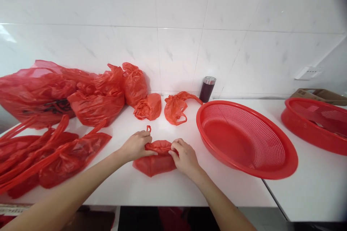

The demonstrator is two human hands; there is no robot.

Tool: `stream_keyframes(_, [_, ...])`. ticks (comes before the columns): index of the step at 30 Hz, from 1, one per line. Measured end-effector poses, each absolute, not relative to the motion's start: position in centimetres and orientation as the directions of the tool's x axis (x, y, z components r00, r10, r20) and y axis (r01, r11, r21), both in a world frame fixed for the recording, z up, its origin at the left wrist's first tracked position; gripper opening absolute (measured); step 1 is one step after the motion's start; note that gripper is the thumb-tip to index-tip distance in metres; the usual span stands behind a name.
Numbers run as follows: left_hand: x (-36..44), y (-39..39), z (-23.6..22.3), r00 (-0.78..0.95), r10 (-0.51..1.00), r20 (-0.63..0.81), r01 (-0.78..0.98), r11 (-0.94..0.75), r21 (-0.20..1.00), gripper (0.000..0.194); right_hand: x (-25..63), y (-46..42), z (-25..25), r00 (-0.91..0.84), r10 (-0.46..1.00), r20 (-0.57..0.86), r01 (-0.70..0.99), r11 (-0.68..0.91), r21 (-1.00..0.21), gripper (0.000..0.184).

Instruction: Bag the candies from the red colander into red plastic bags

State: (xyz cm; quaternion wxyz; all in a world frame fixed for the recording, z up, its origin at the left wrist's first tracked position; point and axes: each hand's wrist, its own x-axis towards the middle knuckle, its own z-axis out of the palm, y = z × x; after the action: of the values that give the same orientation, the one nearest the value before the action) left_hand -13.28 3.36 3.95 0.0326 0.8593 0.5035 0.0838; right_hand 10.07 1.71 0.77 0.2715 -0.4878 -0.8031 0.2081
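A red plastic bag (154,166) lies on the white table in front of me, its upper edge gathered and rolled. My left hand (138,146) pinches the left end of that edge, and a small handle loop sticks up beyond the fingers. At the right end, my right hand (185,155) grips the same edge between thumb and fingers. What the bag contains, if anything, is hidden. Just behind it lie a crumpled red bag (148,107) and a loose red bag with handles (175,110).
Full red bags (97,97) crowd the back left, with flatter red bags (73,155) nearer me. To the right sits a large red colander (230,144); a second red basket (311,130) stands beyond it. A dark tumbler (207,90) stands by the tiled wall, a cardboard box (320,95) far right.
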Motion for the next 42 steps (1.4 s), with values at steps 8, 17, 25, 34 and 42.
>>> stream_keyframes(8, [-15.0,3.8,3.3,0.46,0.887,0.04,0.884,-0.461,0.077,0.027,12.9,1.4,0.4,-0.343,0.918,0.2,0.705,0.393,-0.591,0.013])
stream_keyframes(17, [-15.0,7.0,-0.9,0.411,0.91,0.052,0.912,-0.411,-0.011,0.027,11.1,3.2,-3.2,-0.299,0.93,0.215,0.793,0.368,-0.486,0.013])
stream_keyframes(25, [-14.6,7.6,-1.5,0.385,0.92,0.073,0.923,-0.385,-0.02,0.027,11.3,3.4,-3.4,-0.267,0.941,0.207,0.754,0.338,-0.563,0.025])
stream_keyframes(34, [-19.7,6.7,3.1,0.379,0.923,-0.066,0.914,-0.362,0.183,0.056,13.4,3.1,-3.6,-0.16,0.977,0.141,0.515,0.204,-0.833,0.051])
stream_keyframes(42, [-14.0,5.0,4.7,0.219,0.972,0.09,0.954,-0.232,0.191,0.037,13.6,2.8,-4.3,-0.104,0.984,0.145,0.35,0.173,-0.92,0.05])
